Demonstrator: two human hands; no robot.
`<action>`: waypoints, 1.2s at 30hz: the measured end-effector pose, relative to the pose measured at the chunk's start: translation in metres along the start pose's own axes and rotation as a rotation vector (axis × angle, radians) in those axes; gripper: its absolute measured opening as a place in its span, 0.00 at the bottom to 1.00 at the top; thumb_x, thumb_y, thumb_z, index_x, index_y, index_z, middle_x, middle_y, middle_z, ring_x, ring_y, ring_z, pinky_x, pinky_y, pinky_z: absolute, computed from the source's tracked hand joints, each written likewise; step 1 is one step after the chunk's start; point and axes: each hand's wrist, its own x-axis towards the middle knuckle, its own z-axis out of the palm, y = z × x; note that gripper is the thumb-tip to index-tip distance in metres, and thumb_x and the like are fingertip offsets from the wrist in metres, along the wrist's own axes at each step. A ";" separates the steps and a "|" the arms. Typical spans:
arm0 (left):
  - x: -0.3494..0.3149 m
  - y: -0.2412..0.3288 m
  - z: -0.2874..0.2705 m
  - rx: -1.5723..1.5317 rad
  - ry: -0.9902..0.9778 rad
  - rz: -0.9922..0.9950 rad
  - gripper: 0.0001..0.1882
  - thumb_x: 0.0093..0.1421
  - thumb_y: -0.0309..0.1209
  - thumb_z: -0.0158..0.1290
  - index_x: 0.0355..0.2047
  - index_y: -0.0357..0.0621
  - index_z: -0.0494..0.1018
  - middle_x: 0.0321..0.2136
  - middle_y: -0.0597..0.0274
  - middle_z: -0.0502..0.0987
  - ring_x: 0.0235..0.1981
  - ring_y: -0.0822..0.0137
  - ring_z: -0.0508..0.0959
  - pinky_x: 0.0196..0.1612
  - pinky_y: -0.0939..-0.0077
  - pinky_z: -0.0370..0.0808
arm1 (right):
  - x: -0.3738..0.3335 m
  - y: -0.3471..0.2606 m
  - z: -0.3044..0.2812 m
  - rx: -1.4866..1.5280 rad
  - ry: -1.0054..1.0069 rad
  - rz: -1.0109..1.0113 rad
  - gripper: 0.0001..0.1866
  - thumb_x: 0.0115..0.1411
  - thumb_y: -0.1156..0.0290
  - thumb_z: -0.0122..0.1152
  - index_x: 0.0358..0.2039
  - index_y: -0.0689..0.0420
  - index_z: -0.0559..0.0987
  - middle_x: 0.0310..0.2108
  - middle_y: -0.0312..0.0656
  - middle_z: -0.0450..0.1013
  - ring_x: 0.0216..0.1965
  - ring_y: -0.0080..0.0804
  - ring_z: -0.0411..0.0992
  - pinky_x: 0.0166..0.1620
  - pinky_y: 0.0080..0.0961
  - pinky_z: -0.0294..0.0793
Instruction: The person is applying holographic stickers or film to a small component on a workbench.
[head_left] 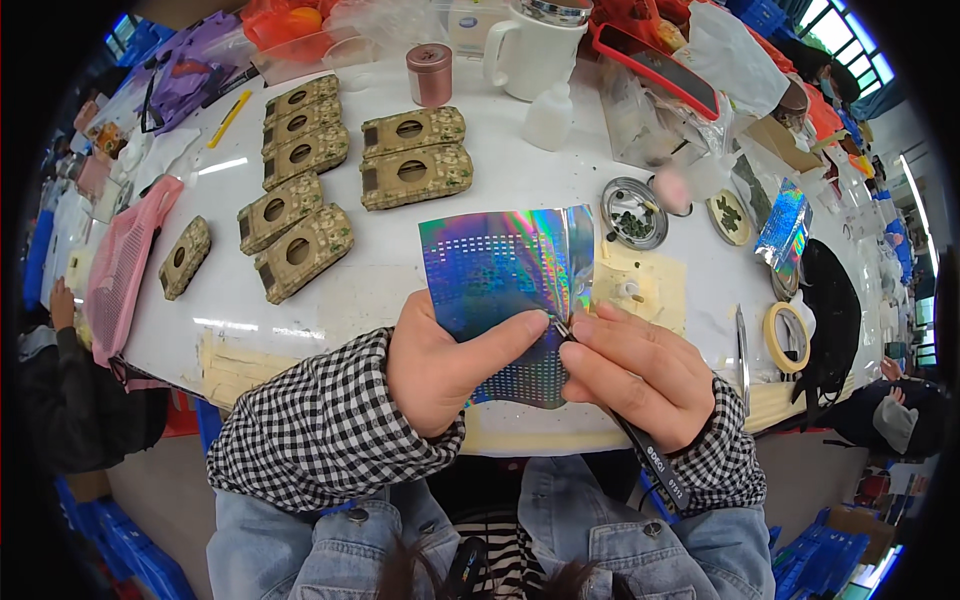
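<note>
A shiny holographic sheet (490,260) with rows of tiny rectangular marks is held up over the table's front edge. My left hand (435,355) grips it, thumb on the front face and the other fingers hidden behind. In my right hand (645,370) is a pair of black tweezers (645,450), pinched between thumb and fingers. Their tips meet the sheet close to my left thumb; whether they hold a piece is too small to tell. Beyond the sheet, camouflage-painted model hulls (415,178) with round holes stand in rows, and one hull (186,258) sits apart at the left.
Right of the sheet are a round metal dish (660,228) with small green parts, a yellowish dish (729,217), a tape roll (800,337) and metal tweezers (742,350). A white mug (540,55), a pink tin (430,75) and a red-cased phone (655,70) stand farther back.
</note>
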 end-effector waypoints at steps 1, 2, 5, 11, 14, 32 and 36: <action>0.000 0.001 0.000 0.018 0.000 0.006 0.10 0.64 0.25 0.55 0.44 0.36 0.76 0.39 0.61 0.81 0.39 0.73 0.79 0.43 0.76 0.77 | 0.000 0.000 -0.001 0.008 -0.003 0.013 0.20 0.50 0.71 0.73 0.43 0.63 0.81 0.40 0.48 0.77 0.39 0.40 0.80 0.47 0.36 0.83; -0.001 0.001 0.000 0.035 -0.003 0.013 0.09 0.64 0.25 0.55 0.44 0.36 0.76 0.38 0.61 0.81 0.38 0.73 0.79 0.43 0.76 0.77 | 0.000 0.000 -0.002 0.018 -0.007 0.025 0.20 0.50 0.71 0.73 0.43 0.63 0.81 0.41 0.48 0.77 0.39 0.40 0.80 0.46 0.36 0.83; -0.002 0.002 0.000 0.063 -0.001 0.031 0.09 0.64 0.25 0.55 0.43 0.36 0.76 0.38 0.61 0.81 0.37 0.74 0.79 0.42 0.77 0.77 | 0.000 0.000 -0.002 0.024 -0.012 0.035 0.21 0.50 0.70 0.73 0.44 0.63 0.81 0.41 0.48 0.77 0.38 0.40 0.80 0.46 0.35 0.83; -0.002 -0.003 0.000 0.137 0.032 0.106 0.09 0.63 0.25 0.56 0.42 0.34 0.77 0.37 0.62 0.81 0.36 0.75 0.78 0.41 0.79 0.76 | 0.001 -0.003 -0.002 0.033 -0.030 0.070 0.20 0.51 0.70 0.72 0.44 0.63 0.81 0.41 0.47 0.77 0.39 0.40 0.80 0.47 0.36 0.83; -0.003 -0.001 0.002 0.170 0.043 0.125 0.09 0.63 0.24 0.56 0.42 0.34 0.77 0.36 0.62 0.81 0.36 0.76 0.78 0.41 0.79 0.76 | 0.000 -0.003 -0.003 0.048 -0.030 0.096 0.20 0.51 0.70 0.72 0.44 0.62 0.81 0.41 0.47 0.78 0.40 0.40 0.79 0.48 0.35 0.82; -0.002 -0.001 -0.001 0.232 0.053 0.128 0.14 0.60 0.22 0.58 0.46 0.35 0.72 0.39 0.62 0.80 0.38 0.75 0.77 0.43 0.78 0.76 | 0.007 -0.009 -0.010 0.152 -0.096 0.251 0.19 0.50 0.72 0.72 0.44 0.60 0.82 0.40 0.47 0.78 0.42 0.42 0.79 0.49 0.35 0.81; -0.001 -0.002 -0.001 0.180 0.043 0.121 0.14 0.60 0.22 0.58 0.46 0.36 0.72 0.38 0.63 0.79 0.38 0.76 0.77 0.43 0.78 0.75 | 0.002 -0.007 -0.003 0.072 -0.040 0.150 0.20 0.50 0.71 0.72 0.44 0.61 0.82 0.40 0.46 0.78 0.40 0.40 0.79 0.47 0.34 0.82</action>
